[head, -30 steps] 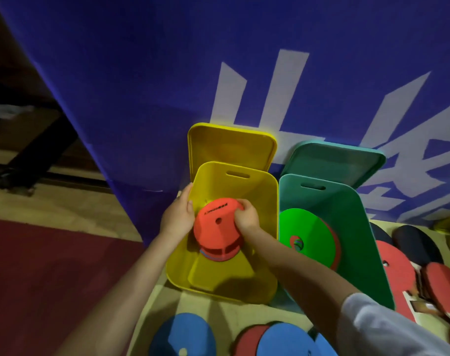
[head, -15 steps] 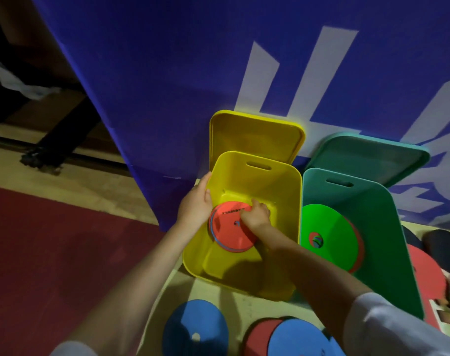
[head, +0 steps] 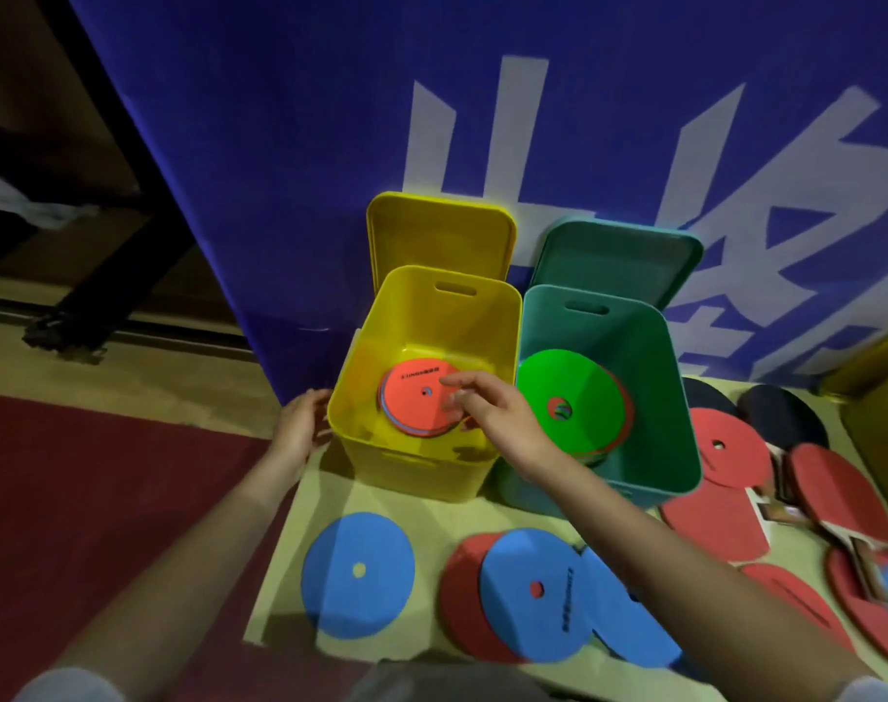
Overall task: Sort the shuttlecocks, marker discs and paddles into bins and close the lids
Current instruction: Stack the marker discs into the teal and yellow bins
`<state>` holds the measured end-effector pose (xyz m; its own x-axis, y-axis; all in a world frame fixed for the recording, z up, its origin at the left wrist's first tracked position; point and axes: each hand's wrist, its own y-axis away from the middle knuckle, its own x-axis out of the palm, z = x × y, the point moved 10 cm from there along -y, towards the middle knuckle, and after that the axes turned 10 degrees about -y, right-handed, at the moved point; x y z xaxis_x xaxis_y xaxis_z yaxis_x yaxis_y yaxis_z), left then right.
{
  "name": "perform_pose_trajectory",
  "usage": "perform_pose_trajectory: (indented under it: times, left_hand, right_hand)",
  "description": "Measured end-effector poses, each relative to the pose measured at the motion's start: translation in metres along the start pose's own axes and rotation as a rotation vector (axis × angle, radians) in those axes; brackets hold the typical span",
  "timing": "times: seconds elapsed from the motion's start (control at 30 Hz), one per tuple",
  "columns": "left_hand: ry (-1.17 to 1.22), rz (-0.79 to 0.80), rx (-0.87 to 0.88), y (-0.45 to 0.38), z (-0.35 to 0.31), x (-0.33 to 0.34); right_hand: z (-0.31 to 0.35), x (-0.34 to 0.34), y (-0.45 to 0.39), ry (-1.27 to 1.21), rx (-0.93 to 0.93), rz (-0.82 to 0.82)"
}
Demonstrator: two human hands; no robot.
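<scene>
A stack of marker discs with a red one on top (head: 415, 397) lies in the bottom of the yellow bin (head: 411, 461). My right hand (head: 487, 410) hovers over the bin's right side, fingers spread and holding nothing. My left hand (head: 300, 425) rests against the outside of the bin's left wall. The green bin (head: 680, 438) beside it holds discs with a bright green one (head: 568, 397) on top. Both lids, yellow (head: 439, 235) and green (head: 614, 258), lean open against the banner. Loose blue (head: 358, 582) and red (head: 464, 590) discs lie on the floor in front.
Table tennis paddles (head: 837, 494) with red and black faces lie on the floor to the right. A blue banner (head: 330, 119) stands right behind the bins. A yellow object (head: 877, 397) is at the far right edge. Red mat (head: 102, 499) covers the floor at left.
The stack of discs went down from my hands into the yellow bin. My right hand let go and lifted; my left hand moved from the bin's rim to its outer wall.
</scene>
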<state>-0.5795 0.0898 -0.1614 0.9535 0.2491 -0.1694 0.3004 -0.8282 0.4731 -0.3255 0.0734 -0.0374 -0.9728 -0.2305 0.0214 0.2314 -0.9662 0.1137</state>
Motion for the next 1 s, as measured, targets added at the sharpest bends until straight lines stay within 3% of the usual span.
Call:
perform_pose_trajectory:
  times: [0.13, 0.27, 0.33, 0.47, 0.63, 0.73, 0.83, 1.0]
  left_hand:
    - [-0.153, -0.042, -0.104, 0.036, 0.082, -0.012]
    - [-0.636, -0.032, 0.047, 0.053, 0.123, -0.006]
    - [-0.832, -0.011, 0.099, 0.059, 0.132, 0.003]
    - [-1.178, 0.051, 0.133, 0.060, 0.141, 0.022]
    - [-1.449, 0.077, 0.115, 0.062, 0.146, 0.038]
    - [-1.490, 0.015, 0.144, 0.060, 0.141, 0.032]
    - [-1.376, 0.019, 0.148, 0.054, 0.142, 0.018]
    - [-1.088, 0.161, 0.319, 0.065, 0.118, 0.020]
  right_hand:
    - [-0.046, 0.017, 0.044, 0.002, 0.079, 0.079]
    - [-0.121, 0.015, 0.080, 0.093, 0.204, 0.170]
    - [-0.157, -0.007, 0.089, 0.180, 0.261, 0.105]
    - [-0.199, -0.066, 0.090, 0.759, 0.302, -0.027]
    - [-0.223, -0.094, 0.098, 1.184, 0.434, 0.076]
    - [-0.214, -0.095, 0.098, 1.273, 0.345, 0.031]
    - [-0.204, -0.083, 0.101, 1.283, 0.265, 0.040]
    - [-0.167, -0.058, 0.096, 1.068, 0.168, 0.259]
